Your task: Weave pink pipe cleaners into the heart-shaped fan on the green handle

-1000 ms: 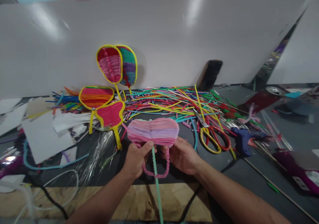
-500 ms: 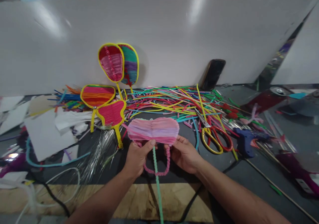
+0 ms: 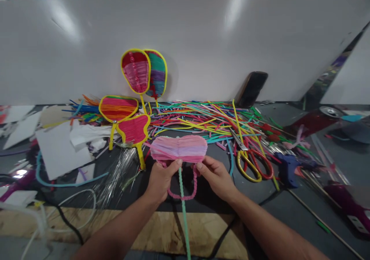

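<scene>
Below, dark tabletop [image 3: 281,208], pale panel [image 3: 199,52], pink craftwork [image 3: 179,146]

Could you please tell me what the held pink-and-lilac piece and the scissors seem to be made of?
The pink-and-lilac piece looks like pipe cleaners, soft and matte, given its fuzzy parallel strands. The scissors seem to have metal blades, given their silvery sheen; the smooth yellow and red handles could be plastic.
</scene>
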`<state>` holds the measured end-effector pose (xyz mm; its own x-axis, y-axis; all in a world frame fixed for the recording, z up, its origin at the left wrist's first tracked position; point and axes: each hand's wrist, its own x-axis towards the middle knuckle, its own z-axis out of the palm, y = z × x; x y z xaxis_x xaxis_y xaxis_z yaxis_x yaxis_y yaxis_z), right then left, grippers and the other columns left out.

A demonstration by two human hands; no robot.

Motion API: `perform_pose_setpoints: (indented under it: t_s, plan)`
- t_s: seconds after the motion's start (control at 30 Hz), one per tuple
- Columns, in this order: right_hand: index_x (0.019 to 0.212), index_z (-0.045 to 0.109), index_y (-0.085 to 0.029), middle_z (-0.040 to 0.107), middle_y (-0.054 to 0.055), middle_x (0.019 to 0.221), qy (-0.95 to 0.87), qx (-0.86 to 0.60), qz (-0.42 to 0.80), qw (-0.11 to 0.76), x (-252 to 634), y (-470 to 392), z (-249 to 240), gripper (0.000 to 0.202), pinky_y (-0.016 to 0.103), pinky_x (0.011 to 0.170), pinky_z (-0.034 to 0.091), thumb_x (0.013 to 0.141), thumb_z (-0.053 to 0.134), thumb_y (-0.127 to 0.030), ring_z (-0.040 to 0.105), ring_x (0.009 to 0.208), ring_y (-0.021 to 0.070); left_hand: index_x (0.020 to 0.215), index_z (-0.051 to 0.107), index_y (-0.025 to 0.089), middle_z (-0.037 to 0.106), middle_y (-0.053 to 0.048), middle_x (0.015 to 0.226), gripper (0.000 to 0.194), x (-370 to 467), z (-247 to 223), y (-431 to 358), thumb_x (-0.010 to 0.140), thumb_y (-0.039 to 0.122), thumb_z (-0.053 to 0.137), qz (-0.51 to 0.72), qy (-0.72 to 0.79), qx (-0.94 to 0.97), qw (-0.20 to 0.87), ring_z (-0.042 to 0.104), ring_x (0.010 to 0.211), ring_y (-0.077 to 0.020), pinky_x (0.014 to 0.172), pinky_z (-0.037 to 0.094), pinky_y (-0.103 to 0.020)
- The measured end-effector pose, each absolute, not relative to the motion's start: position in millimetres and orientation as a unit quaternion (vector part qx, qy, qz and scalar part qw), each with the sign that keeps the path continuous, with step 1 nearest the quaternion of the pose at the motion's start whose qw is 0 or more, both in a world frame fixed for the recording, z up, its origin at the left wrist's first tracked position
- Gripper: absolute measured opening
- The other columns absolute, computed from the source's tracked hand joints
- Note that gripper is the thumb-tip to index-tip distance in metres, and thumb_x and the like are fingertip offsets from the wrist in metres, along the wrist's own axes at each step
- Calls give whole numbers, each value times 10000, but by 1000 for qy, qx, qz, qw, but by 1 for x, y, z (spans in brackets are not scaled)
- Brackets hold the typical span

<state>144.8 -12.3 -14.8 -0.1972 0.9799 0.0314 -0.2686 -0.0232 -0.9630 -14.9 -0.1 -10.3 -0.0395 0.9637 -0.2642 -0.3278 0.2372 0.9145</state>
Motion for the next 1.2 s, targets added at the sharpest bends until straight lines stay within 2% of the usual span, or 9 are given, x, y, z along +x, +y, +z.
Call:
perform_pose_setpoints:
  t_s: [0.17,0.23,0.33,0.43,0.57,0.73,0.87,1.0,1.2]
  plan:
    - [921,687,-228,553,21,817,-539,-412,542,496,149,-10,-15,199,290,792,381,842,554,-352,478,806,162,627,641,132,617,29,564,174,-14,-9,-1,622,269,748,519,510,325,604,536,542,-98,588,440,-211]
    - [939,689,-240,560,24,855,-527,-402,562,494,150,-10,-18,203,295,827,376,845,550,-354,483,833,167,742,678,130,673,-1,671,193,-13,-7,0,625,266,748,522,501,326,608,599,645,-134,676,472,-246]
    - [974,679,-237,576,20,844,-480,-387,611,497,149,-10,-24,223,292,817,389,836,564,-369,497,813,162,942,672,114,707,-65,886,346,-10,-3,0,641,273,738,534,474,335,615,631,888,-212,840,466,-328]
    - [997,663,-225,597,8,802,-428,-364,659,500,146,-10,-30,247,285,768,404,838,563,-385,509,741,142,992,658,109,700,-86,966,384,-9,-2,0,649,263,737,542,457,342,617,619,969,-233,908,444,-365]
    - [995,647,-224,597,-8,705,-380,-350,692,504,144,-12,-34,261,274,671,415,822,580,-408,494,628,124,1008,652,122,713,-88,903,380,-10,-3,-1,665,268,728,511,456,321,654,661,845,-227,801,514,-373]
    - [902,647,-205,549,-27,615,-336,-352,704,518,142,-12,-31,250,249,603,409,766,645,-416,461,564,107,838,680,104,711,-74,717,297,-13,-6,-1,638,313,745,473,504,297,659,674,643,-211,598,554,-318]
    - [799,632,-188,549,-30,639,-290,-361,706,536,142,-10,-26,212,212,584,414,737,686,-384,475,565,84,758,687,101,701,-62,659,259,-13,-9,-1,629,317,749,500,509,308,629,668,606,-203,590,552,-306]
    - [697,608,-167,525,-34,607,-283,-382,712,517,144,-10,-23,246,204,556,419,726,690,-397,463,534,73,763,691,115,705,-49,671,232,-13,-10,-2,646,311,738,509,499,338,615,664,612,-197,607,545,-301]
    - [704,622,-168,538,-25,636,-303,-384,712,504,146,-11,-22,226,222,589,421,713,703,-378,459,555,84,765,688,126,698,-35,648,243,-12,-7,-3,627,318,745,502,508,342,611,656,587,-192,573,543,-292]
